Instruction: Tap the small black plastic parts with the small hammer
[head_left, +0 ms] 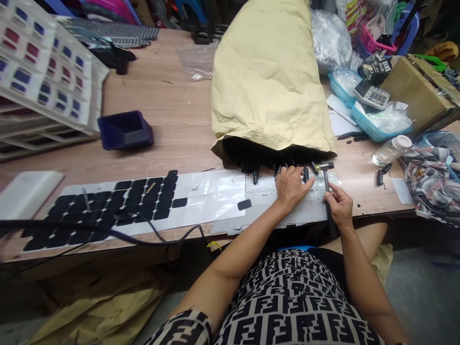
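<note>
Hammer (pixel 326 166) in our right hand (pixel 339 206), fingers wrapped round handle, near front edge of table (pixel 168 115). Left hand (pixel 290 187) half open, thumb apart, over black parts (pixel 255 175) at mouth of paper sack (pixel 269 81); whether it grips one, we cannot tell. Work under way, we judge: several parts lie at sack's mouth, done and undone indistinguishable to us. Black patches (pixel 125 201) fill much of backing sheet (pixel 212 194) toward left front corner. Sack crinkled, matte; parts slim, dark; patches flat, round-cornered; hammer head shiny.
</note>
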Demonstrator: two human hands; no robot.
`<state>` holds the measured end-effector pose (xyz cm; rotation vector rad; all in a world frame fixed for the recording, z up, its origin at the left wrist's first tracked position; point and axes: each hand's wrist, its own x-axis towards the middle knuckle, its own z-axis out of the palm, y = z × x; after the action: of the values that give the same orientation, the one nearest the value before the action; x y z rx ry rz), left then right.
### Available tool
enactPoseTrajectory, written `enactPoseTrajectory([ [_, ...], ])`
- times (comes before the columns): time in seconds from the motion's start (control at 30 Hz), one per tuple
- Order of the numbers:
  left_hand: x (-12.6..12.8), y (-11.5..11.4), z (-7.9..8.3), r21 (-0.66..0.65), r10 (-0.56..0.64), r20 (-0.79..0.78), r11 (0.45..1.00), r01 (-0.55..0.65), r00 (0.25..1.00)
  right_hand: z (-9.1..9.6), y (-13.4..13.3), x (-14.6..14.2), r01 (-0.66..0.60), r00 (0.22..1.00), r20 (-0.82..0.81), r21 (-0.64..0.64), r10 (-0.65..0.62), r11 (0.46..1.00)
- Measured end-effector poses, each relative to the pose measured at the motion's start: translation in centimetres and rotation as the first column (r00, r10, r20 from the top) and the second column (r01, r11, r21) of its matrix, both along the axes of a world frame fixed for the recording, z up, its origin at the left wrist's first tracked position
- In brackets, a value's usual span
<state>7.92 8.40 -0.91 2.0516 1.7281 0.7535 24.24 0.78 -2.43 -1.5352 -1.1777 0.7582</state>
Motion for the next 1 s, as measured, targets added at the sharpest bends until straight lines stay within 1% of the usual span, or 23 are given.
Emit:
enactPoseTrajectory([
  [0.07,1.1,1.2,-0.4,-0.027,0.038,-0.057,0.999,-0.040,0.998,0.1,0.0,0.0,0.003,1.000,0.007,0.002,-0.003,1.000],
  [0.17,1.2,1.6,-1.0,-0.048,-0.001,-0.084,0.999,-0.003,0.996,0.2,-0.1,0.0,0.011,1.000,0.015,0.007,-0.011,1.000],
  [0.27,-0.8,1.0,-1.1,-0.058,-0.095,-0.043,0.994,0.093,0.994,0.2,-0.2,-0.1,0.007,1.000,0.020,0.008,-0.007,1.000],
  [0.37,-3.8,0.4,-1.1,-0.076,-0.211,0.005,0.975,0.211,0.977,0.2,-0.3,-0.1,-0.007,0.999,0.038,0.002,0.007,1.000],
  [0.43,-5.6,0.1,-1.3,-0.079,-0.262,0.041,0.961,0.264,0.964,0.2,-0.3,-0.1,-0.015,0.998,0.060,-0.002,0.015,1.000],
  [0.5,-6.8,-0.2,-1.9,-0.074,-0.262,0.084,0.960,0.269,0.961,0.2,-0.3,0.0,-0.023,0.995,0.093,-0.006,0.024,1.000],
  [0.6,-7.5,-0.3,-2.7,-0.064,-0.230,0.145,0.968,0.241,0.962,0.1,-0.4,0.0,-0.044,0.985,0.170,-0.002,0.044,0.999],
  [0.7,-7.4,-0.3,-3.1,-0.058,-0.231,0.166,0.968,0.244,0.959,0.3,-1.0,-0.5,-0.061,0.957,0.286,0.021,0.053,0.998],
  [0.83,-7.3,-0.1,-3.0,-0.051,-0.244,0.171,0.965,0.256,0.955,1.2,-2.2,-2.1,-0.115,0.911,0.404,0.053,0.084,0.992],
  [0.9,-7.4,-0.1,-2.9,-0.048,-0.245,0.177,0.965,0.257,0.953,1.8,-2.8,-3.0,-0.172,0.871,0.476,0.062,0.122,0.983],
  [1.0,-7.4,-0.2,-2.7,-0.052,-0.244,0.188,0.965,0.258,0.951,2.4,-3.2,-4.0,-0.259,0.793,0.592,0.111,0.145,0.959],
])
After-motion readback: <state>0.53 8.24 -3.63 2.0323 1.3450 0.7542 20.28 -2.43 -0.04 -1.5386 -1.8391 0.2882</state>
